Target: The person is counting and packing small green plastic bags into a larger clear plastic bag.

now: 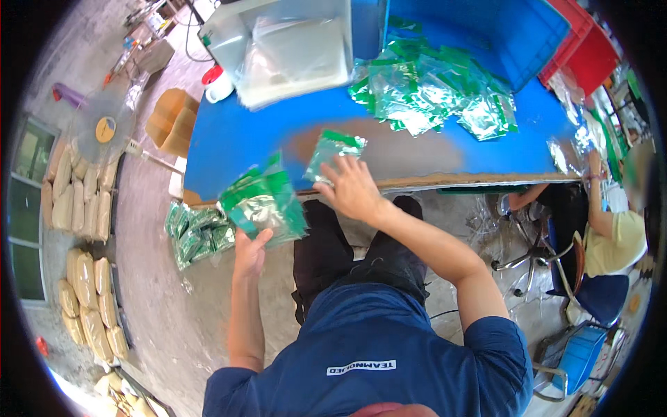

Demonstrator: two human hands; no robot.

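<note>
My left hand (250,254) is closed on a stack of clear plastic packets with green tops (260,198), held just off the table's front edge, with the thumb on top. My right hand (353,189) lies with outstretched fingers on a single green-topped packet (337,144) near the front edge of the blue table (236,139). Farther back, a loose heap of similar packets (424,90) spills from the mouth of a tipped blue crate (479,38). More green packets (198,236) are bunched below and left of the held stack.
A pale bin with clear plastic sheets (299,59) stands at the back left, beside a red-and-white container (217,83). Red crates (583,48) are at the far right. A fan (105,130) and stacked brown sacks (83,194) stand left. Another person (615,243) sits at right.
</note>
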